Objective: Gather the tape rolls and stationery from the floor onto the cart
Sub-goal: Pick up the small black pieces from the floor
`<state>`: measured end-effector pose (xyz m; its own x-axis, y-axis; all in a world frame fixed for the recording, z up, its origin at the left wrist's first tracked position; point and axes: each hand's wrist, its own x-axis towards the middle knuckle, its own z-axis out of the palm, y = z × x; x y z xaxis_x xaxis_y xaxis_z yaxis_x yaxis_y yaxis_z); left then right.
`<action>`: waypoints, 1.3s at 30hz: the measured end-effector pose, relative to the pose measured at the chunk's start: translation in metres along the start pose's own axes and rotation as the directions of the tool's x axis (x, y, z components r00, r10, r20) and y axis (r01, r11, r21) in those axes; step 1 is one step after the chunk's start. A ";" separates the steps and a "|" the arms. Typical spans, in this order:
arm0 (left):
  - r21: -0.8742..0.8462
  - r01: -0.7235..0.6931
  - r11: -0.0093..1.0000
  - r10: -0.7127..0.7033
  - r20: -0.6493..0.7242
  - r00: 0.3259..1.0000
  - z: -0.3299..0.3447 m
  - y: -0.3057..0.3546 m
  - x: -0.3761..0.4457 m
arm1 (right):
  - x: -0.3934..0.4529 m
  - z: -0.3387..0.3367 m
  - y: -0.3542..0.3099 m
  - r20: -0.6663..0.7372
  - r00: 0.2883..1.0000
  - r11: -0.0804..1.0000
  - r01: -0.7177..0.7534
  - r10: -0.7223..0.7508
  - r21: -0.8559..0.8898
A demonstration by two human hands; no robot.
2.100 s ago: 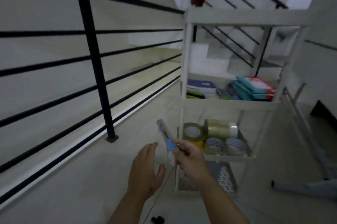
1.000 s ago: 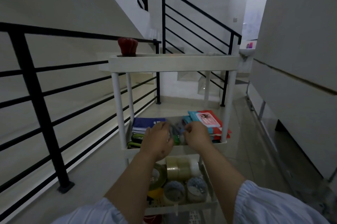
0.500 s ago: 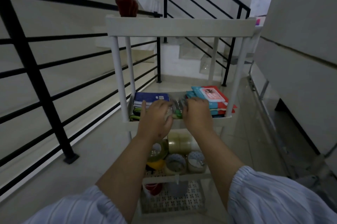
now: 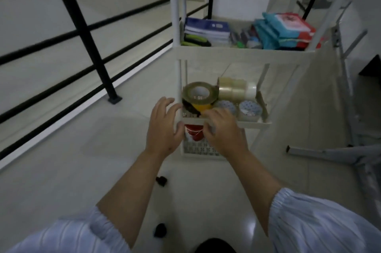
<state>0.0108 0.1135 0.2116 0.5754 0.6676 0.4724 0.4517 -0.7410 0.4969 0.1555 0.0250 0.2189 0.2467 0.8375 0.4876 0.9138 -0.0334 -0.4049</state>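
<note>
A white tiered cart (image 4: 243, 51) stands ahead. Its upper visible shelf holds blue notebooks (image 4: 207, 28), small stationery (image 4: 244, 39) and teal-red packs (image 4: 286, 30). The shelf below carries a brown tape roll (image 4: 199, 93), clear tape rolls (image 4: 237, 88) and two patterned rolls (image 4: 250, 109). A red item (image 4: 193, 133) lies on the bottom shelf. My left hand (image 4: 165, 127) hovers with fingers spread at the tape shelf's front left corner. My right hand (image 4: 223, 131) is curled in front of that shelf's edge, holding nothing visible. Two small black objects (image 4: 161, 180) lie on the floor near me.
A black stair railing (image 4: 82, 26) runs along the left with a post foot (image 4: 115, 99) on the floor. A grey metal frame (image 4: 329, 152) lies on the floor to the right. Stairs rise behind the cart.
Both hands have left the stationery shelf and dropped to the front of the tape shelf. The pen-like item held earlier is out of my hands. My view has tilted down.
</note>
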 end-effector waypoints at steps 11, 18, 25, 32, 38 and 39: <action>0.047 0.496 0.867 -0.479 0.357 0.802 0.055 -0.108 -0.160 | -0.130 0.146 -0.011 0.636 0.754 0.947 -0.301 0.164 0.112; 0.157 0.560 0.814 -0.558 0.480 0.677 0.072 -0.153 -0.219 | -0.190 0.227 -0.022 0.830 0.539 0.927 -0.367 0.145 0.076; 0.181 0.616 0.766 -0.602 0.538 0.590 0.088 -0.175 -0.241 | -0.209 0.264 -0.024 0.893 0.429 0.925 -0.378 0.133 0.044; 0.099 0.638 0.764 -0.580 0.537 0.612 0.115 -0.183 -0.228 | -0.204 0.278 -0.017 0.811 0.572 0.904 -0.402 0.124 0.145; 0.035 0.539 0.841 -0.475 0.524 0.707 0.127 -0.179 -0.200 | -0.142 0.263 -0.002 0.513 0.806 0.799 -0.502 0.294 0.331; 0.016 0.503 0.864 -0.440 0.510 0.739 0.128 -0.177 -0.193 | -0.129 0.257 0.001 0.450 0.835 0.801 -0.490 0.317 0.345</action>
<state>-0.0930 0.1059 -0.0607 0.5745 0.7825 -0.2402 0.6906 -0.3058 0.6554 0.0419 0.0572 -0.0428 0.3502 0.9341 -0.0694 0.4994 -0.2489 -0.8299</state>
